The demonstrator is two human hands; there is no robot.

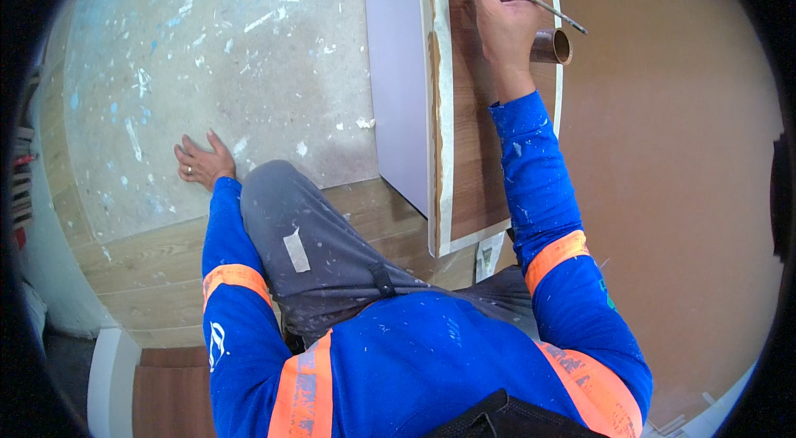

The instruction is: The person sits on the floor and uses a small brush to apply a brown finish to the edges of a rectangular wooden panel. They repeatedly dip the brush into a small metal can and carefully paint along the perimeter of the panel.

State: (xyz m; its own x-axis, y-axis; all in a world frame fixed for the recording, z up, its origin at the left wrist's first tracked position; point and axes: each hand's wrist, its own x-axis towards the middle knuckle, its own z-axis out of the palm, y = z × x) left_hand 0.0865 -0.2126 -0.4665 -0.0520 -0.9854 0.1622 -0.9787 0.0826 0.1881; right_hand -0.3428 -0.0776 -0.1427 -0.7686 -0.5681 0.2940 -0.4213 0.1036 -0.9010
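Observation:
My right hand grips a thin artist's paintbrush, its bristle tip against the upper end of a narrow wooden edge strip. Brown paint covers the lower length of that strip; higher up the strip looks paler. Beside it, white masking tape runs along the border of a brown wood-grain panel. A brown cylindrical tube sticks out by my right wrist. My left hand holds nothing and rests with spread fingers on the paint-spattered floor covering.
A pale lilac panel face stands left of the taped edge. On the right is a large brown surface. Wood-look floor planks border the covering. Brown boards lie at lower left, near a white edge piece.

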